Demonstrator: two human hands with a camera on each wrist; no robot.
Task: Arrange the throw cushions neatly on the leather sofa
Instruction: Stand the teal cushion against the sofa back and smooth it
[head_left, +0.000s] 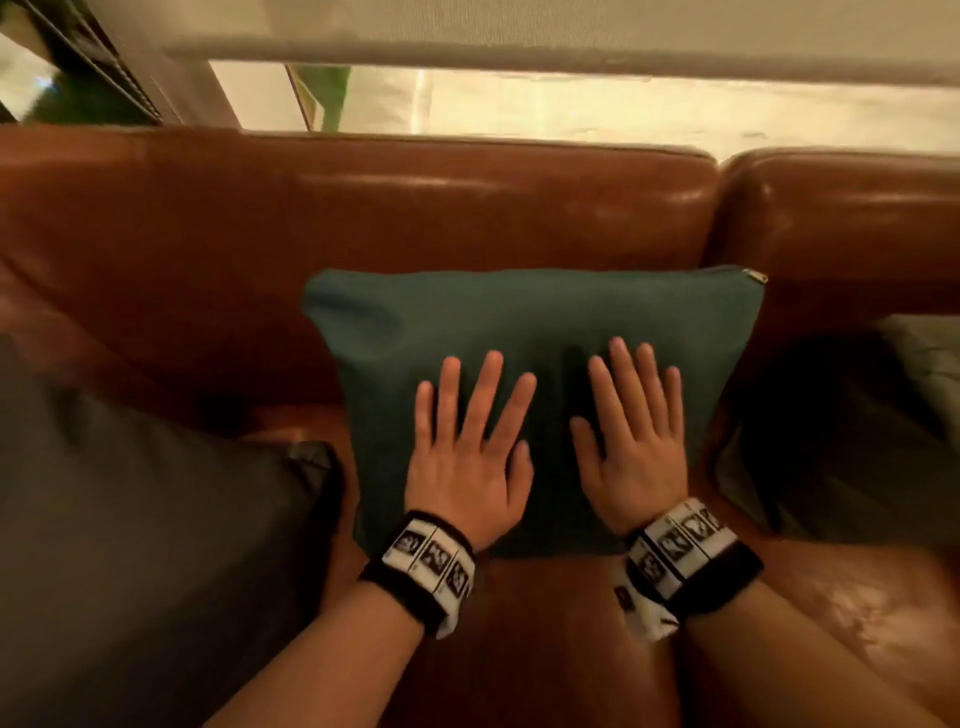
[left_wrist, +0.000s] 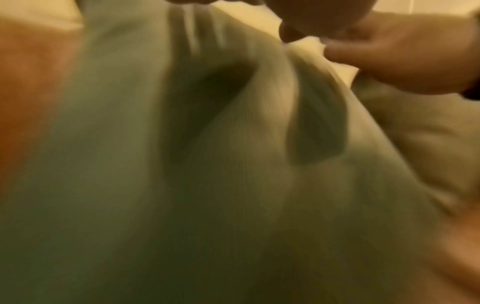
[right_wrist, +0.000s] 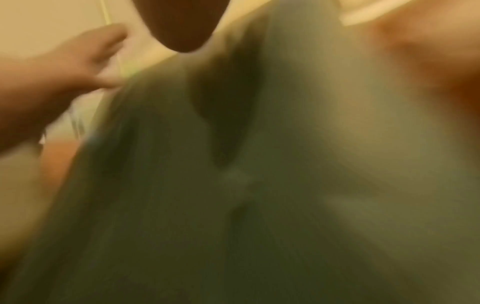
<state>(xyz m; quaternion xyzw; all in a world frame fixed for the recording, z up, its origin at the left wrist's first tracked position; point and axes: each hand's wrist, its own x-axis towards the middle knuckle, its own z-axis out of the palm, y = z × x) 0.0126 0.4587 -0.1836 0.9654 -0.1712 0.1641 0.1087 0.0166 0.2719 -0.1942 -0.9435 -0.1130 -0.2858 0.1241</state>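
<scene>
I see a brown leather sofa filling most of the head view, its glossy backrest split by a seam toward the right, with a pale wall and the hem of a light blind behind it. A large dark grey cushion lies on the seat at the left edge, and another dark cushion sits in shadow at the right, with something paler grey-green behind it.

Between them, in the middle of the seat, a teal cushion leans back against the backrest, bottom edge on the seat leather. Its long axis runs left to right, face toward me, and the zippered edge is on top, the metal zip pull at the upper right corner. The fabric is plain, matte, and dented slightly between my palms.

My left hand lies flat on the lower middle of the teal cushion with fingers straight and spread apart; my right hand lies flat just beside it, fingers straight and closer together, thumb out. Both wrists wear black bands with patterned white tags (the camera mounts, I think).

The wrist views are heavily blurred; I make out only greenish fabric folds and the opposite hand.
</scene>
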